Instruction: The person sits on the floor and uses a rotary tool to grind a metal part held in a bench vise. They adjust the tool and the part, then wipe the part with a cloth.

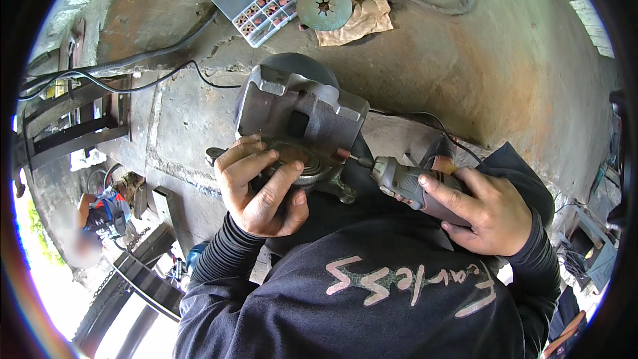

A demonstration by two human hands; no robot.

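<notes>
A grey metal casting (266, 114) with a square hole and raised lugs sits in front of me. My left hand (259, 189) grips its near side, fingers curled over the edge of a round ringed bore (302, 157). From the right, my right hand (488, 209) is wrapped round a grey rotary tool (419, 186). The tool's thin shank carries a small reddish-brown sanding drum (343, 153), which is at the casting's right edge, close to the bore; whether it touches, I cannot tell. A dark rounded form (299, 66) shows behind the casting.
Beyond the casting, a clear compartment box (256, 33) of small sanding drums lies open. Beside it, a greenish slotted disc (324, 7) rests partly on a brown cloth (365, 16). Black cables (159, 83) run at left. Steel frames (80, 123) and another person (109, 209) are farther left.
</notes>
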